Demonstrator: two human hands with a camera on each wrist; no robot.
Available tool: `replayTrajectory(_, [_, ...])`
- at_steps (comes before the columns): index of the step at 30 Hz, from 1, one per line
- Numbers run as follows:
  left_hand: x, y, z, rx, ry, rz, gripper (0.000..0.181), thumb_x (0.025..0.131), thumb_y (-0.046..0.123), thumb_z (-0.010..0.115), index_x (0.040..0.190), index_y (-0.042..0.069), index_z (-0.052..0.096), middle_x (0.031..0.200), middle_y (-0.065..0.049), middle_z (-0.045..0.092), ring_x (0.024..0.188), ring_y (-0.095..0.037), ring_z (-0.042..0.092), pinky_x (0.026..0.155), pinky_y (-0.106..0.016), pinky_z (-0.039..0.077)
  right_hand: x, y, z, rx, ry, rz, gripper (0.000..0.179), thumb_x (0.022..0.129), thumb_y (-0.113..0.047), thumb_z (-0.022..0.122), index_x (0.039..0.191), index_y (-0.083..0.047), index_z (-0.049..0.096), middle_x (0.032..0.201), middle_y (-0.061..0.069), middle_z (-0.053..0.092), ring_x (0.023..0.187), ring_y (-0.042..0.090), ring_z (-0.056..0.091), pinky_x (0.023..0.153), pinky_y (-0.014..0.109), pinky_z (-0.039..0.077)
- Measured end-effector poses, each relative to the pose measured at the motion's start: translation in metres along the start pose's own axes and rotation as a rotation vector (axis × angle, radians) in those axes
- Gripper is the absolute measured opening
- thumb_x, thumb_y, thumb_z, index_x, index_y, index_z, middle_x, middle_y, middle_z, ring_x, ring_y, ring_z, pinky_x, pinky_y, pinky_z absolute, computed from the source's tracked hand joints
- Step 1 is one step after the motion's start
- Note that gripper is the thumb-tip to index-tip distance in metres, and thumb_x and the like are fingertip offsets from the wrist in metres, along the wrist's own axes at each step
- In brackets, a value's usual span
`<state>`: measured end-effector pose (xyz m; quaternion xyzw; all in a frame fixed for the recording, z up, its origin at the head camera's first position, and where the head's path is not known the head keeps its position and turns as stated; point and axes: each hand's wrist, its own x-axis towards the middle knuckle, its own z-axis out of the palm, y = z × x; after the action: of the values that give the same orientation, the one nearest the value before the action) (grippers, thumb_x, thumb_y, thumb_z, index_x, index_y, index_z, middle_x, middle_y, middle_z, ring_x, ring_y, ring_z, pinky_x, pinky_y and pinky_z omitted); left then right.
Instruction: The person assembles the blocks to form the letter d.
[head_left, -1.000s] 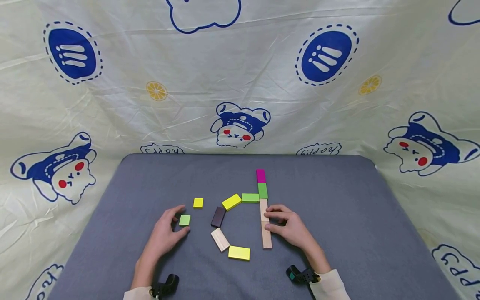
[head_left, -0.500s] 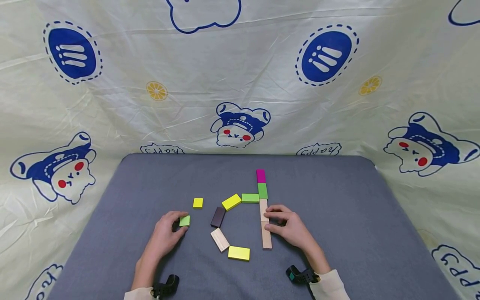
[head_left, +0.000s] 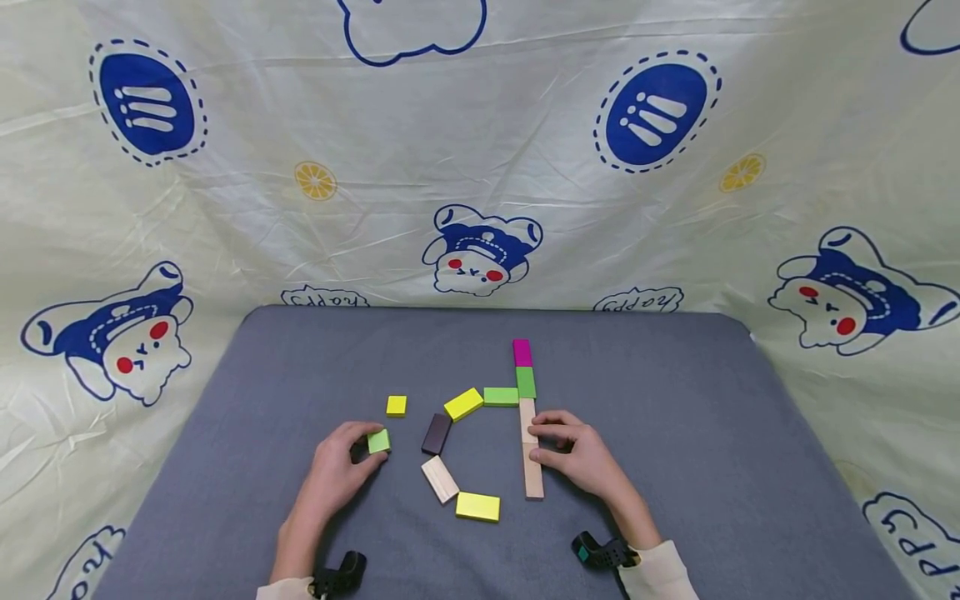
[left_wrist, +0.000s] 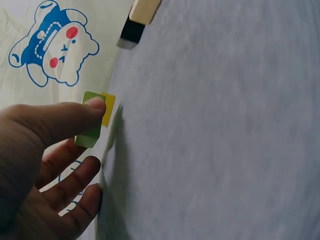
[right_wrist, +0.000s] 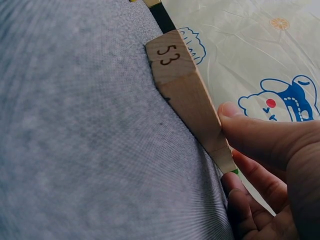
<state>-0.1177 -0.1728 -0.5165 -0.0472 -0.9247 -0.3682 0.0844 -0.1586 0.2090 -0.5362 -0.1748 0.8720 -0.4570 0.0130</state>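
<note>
My left hand (head_left: 337,467) pinches a small light-green block (head_left: 380,442) between thumb and fingers. In the left wrist view the thumb lies across this green block (left_wrist: 90,131), and the other fingers are loosely bent below. A small yellow block (head_left: 396,406) lies just beyond it. My right hand (head_left: 587,457) rests with thumb and fingertips against the right side of two plain wood blocks laid end to end, an upper one (head_left: 527,410) and a lower one (head_left: 533,482). The right wrist view shows "53" on the end of the lower wood block (right_wrist: 172,55).
Continuing that column upward are a green block (head_left: 526,382) and a magenta block (head_left: 522,352). Leftward runs a curve: a green block (head_left: 500,397), yellow block (head_left: 463,404), dark block (head_left: 437,434), wood block (head_left: 440,479) and yellow block (head_left: 477,506), all on grey cloth (head_left: 637,375).
My left fingers have closed on the light-green block, and it has shifted slightly to the right with the hand. The right hand and other blocks have stayed in place.
</note>
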Motion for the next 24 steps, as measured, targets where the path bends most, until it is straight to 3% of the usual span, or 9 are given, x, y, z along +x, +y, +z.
replayTrajectory(9, [-0.007, 0.013, 0.008, -0.045, 0.068, 0.018, 0.039, 0.079, 0.009, 0.089, 0.115, 0.008, 0.075, 0.106, -0.007, 0.071, 0.085, -0.016, 0.062, 0.072, -0.03, 0.052, 0.0, 0.001, 0.0, -0.001, -0.003, -0.001, 0.032, 0.087, -0.021, 0.084, 0.117, -0.013, 0.078, 0.127, 0.005, 0.067, 0.11, 0.023, 0.062, 0.082, 0.027, 0.05])
replayTrajectory(18, [-0.015, 0.028, 0.016, -0.092, 0.045, 0.016, 0.037, 0.078, 0.011, 0.09, 0.111, 0.016, 0.076, 0.101, 0.001, 0.068, 0.085, -0.013, 0.061, 0.075, -0.031, 0.055, 0.0, 0.0, -0.001, -0.003, -0.006, 0.004, 0.032, 0.087, -0.021, 0.084, 0.117, -0.013, 0.078, 0.127, 0.005, 0.067, 0.11, 0.023, 0.061, 0.082, 0.027, 0.05])
replayTrajectory(24, [-0.018, 0.042, 0.022, -0.124, 0.05, 0.061, 0.038, 0.076, 0.01, 0.092, 0.109, 0.017, 0.075, 0.1, 0.003, 0.069, 0.085, -0.015, 0.064, 0.076, -0.034, 0.056, 0.0, -0.001, 0.0, -0.004, -0.004, 0.007, 0.032, 0.087, -0.021, 0.084, 0.117, -0.013, 0.078, 0.127, 0.005, 0.067, 0.111, 0.023, 0.061, 0.082, 0.027, 0.05])
